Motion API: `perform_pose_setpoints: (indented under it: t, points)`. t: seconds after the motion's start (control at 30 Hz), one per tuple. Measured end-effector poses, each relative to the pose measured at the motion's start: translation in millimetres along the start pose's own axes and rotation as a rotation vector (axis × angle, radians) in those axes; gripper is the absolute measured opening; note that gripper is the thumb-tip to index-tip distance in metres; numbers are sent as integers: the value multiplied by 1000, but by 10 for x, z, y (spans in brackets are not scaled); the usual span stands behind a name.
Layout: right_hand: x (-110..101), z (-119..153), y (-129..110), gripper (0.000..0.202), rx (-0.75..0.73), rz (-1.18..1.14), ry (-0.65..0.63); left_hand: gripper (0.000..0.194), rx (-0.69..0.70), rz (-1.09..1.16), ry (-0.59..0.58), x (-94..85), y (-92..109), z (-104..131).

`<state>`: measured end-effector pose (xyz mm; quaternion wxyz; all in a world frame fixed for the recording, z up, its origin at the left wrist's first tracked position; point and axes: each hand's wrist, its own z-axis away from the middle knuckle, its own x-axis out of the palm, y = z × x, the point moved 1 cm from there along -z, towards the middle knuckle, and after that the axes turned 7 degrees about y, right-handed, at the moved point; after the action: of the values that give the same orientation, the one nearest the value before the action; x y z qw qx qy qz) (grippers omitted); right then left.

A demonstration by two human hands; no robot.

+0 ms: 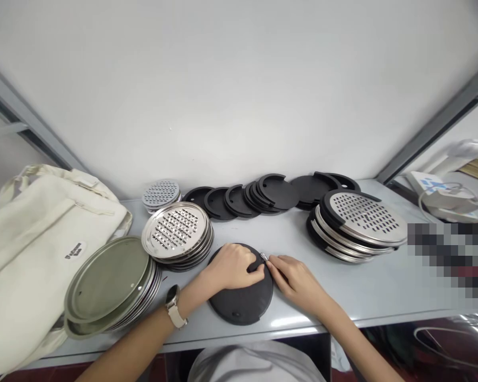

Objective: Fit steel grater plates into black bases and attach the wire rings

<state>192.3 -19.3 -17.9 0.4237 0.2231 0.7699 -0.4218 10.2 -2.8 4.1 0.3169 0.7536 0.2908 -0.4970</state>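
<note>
A round black disc [242,305] lies flat on the grey table, close to its front edge. Resting on the disc's upper part, my left hand [233,267] has its fingers curled at the rim, and what they grip is hidden. My right hand [297,278] is at the disc's right side, with thumb and fingertips pinched on a small shiny metal piece [264,257] at the upper right rim. Left of the disc stands a stack of round metal grater plates [177,228]. To the right is a stack of grater plates with black rims [366,215].
Black round trays [279,191] line the wall. Olive-green round plates [107,278] are stacked at the left beside a cream bag [40,249]. Small grey grater discs [161,193] sit behind. White devices [442,193] stand beyond the right frame post.
</note>
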Motion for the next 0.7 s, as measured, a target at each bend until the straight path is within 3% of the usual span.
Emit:
perform_pose_setpoints:
  t: [0.7]
  points:
    - [59,11,37,24,-31,38,20,32,19,-49,-33,-24,3,6]
